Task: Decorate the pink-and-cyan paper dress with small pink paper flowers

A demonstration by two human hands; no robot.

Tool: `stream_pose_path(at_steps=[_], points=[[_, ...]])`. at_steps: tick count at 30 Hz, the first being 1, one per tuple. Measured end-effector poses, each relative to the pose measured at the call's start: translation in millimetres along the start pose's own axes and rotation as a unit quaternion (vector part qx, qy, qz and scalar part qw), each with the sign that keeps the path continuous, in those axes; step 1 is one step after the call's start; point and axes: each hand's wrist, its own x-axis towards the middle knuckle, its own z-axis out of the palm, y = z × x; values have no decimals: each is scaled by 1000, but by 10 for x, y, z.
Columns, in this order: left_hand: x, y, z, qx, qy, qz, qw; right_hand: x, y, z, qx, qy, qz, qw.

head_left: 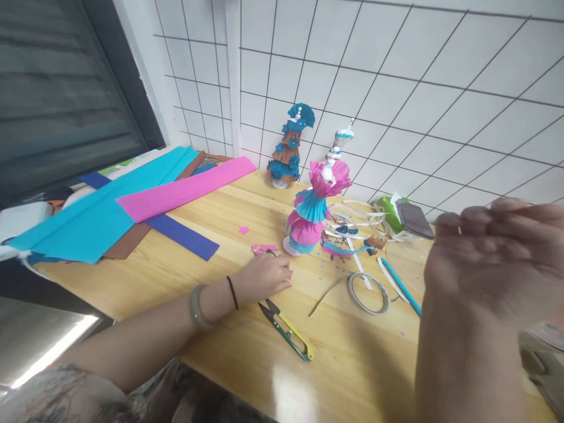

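Pink paper cutouts point(263, 249) are apparently being gathered by the left hand point(265, 274) on the table point(341, 341), beside a ruffled figure point(312, 205); its grip cannot be told. The right hand point(491, 261) is being held apart, palm bared. Delicate pinching is seemingly being called for.

- I have the left forearm point(150, 335) slanting inward across the table's point(229, 367) front edge.
- My left hand point(267, 273) sits low over the tabletop, back upward, fingers curled; from here I can't tell whether they grip.
- My right forearm point(469, 364) stands nearly upright on the table's right side.
- I have the right hand point(493, 264) raised, its bare palm showing, fingers bent, blurred.
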Motion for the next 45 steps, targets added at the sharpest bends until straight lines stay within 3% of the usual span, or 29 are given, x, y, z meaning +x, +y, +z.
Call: stream_pose_path(at_steps=[6, 8, 9, 11, 13, 15, 17, 20, 24, 28, 39, 45], points=[[11, -71, 44, -6, 11, 25, 1000, -216, -134, 115, -127, -56, -94, 986], [10, -86, 44, -69, 28, 14, 997, -286, -170, 137, -193, -139, -64, 969], [11, -91, 34, -117, 39, -1, 992, -310, -182, 141, -232, -212, -24, 949], [14, -99, -7, -254, 53, -61, 964, -339, -183, 140, -312, -382, 64, 868], [18, -106, -69, -417, 49, -144, 896, -364, -136, 140, -373, -523, 133, 754], [16, -115, -134, -548, 37, -209, 809, -408, -41, 150, -410, -595, 180, 668], [9, -125, -184, -625, 31, -239, 743, -476, 81, 166, -423, -617, 218, 627], [-6, -129, -215, -680, 29, -234, 694, -591, 250, 186, -425, -608, 243, 625], [-16, -125, -212, -704, 11, -200, 681, -680, 368, 189, -418, -583, 226, 658], [-12, -122, -203, -716, 27, -228, 659, -698, 386, 200, -402, -575, 238, 672], [-3, -99, -194, -675, 28, -196, 710, -745, 430, 202, -405, -573, 241, 671], [8, -79, -174, -705, 50, -208, 676, -759, 437, 212, -421, -574, 219, 667]])
